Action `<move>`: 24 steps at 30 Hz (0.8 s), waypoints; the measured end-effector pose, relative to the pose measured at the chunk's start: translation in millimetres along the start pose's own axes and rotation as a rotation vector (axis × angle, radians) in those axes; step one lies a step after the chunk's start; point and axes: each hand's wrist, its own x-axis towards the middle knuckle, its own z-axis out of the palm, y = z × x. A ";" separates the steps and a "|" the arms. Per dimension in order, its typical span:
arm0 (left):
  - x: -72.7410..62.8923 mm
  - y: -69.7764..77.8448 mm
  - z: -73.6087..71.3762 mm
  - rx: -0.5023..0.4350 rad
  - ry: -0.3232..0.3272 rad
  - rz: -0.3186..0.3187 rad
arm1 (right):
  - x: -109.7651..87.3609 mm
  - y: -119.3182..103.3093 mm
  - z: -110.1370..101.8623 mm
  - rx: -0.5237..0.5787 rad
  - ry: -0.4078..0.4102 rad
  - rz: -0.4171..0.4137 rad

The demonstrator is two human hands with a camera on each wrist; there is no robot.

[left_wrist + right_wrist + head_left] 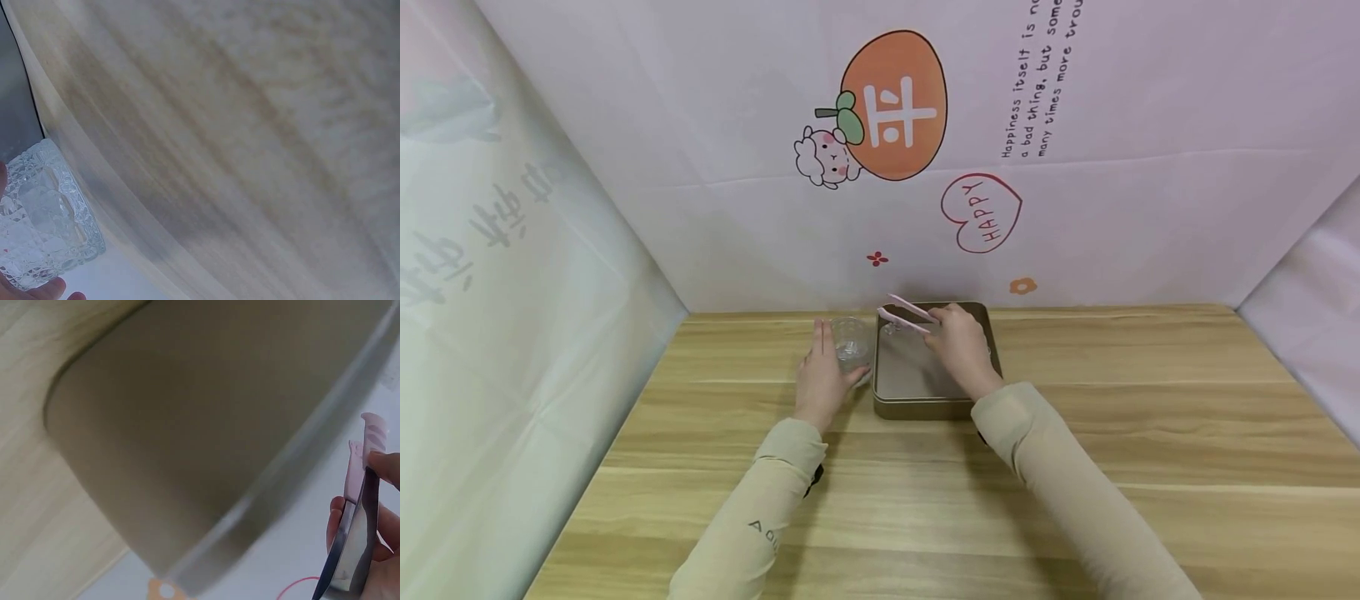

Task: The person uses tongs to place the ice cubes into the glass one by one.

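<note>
My left hand (822, 379) holds a clear glass cup (852, 342), its fingers along the far left side and its thumb at the near right. Facets on the cup's wall (81, 225) show in the left wrist view, with clear pieces visible through it. With my right hand (962, 346) I grip metal tongs with pink tips (904, 320) by their sides. The two tips stand apart above the left part of a shallow metal tin (917, 375). Small clear pieces (891, 328) lie in the tin close under the tips.
The tin stands right beside the cup on a wooden table (895, 500), close to the back wall. A white cloth with printed drawings (737, 208) covers that wall, and pale cloth (535, 292) hangs at the left side.
</note>
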 end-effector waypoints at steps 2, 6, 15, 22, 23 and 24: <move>-0.2 0.6 -0.7 -0.004 -0.004 -0.002 | 0.3 3.4 3.5 -0.007 -0.004 0.004; -0.7 0.9 -2.1 -0.010 -0.010 -0.008 | 0.6 9.7 12.0 -0.037 0.000 -0.008; -0.6 0.3 -1.2 -0.008 0.006 0.000 | 1.0 15.2 26.5 -0.081 -0.067 0.004; -0.8 0.9 -0.9 -0.001 0.015 -0.001 | 1.7 14.2 30.0 -0.082 -0.100 0.015; -0.9 1.0 -0.9 -0.001 0.013 -0.002 | 1.6 13.8 30.3 -0.082 -0.109 0.019; -0.9 1.2 -1.0 -0.002 0.010 -0.004 | 1.5 13.4 30.8 -0.083 -0.118 0.023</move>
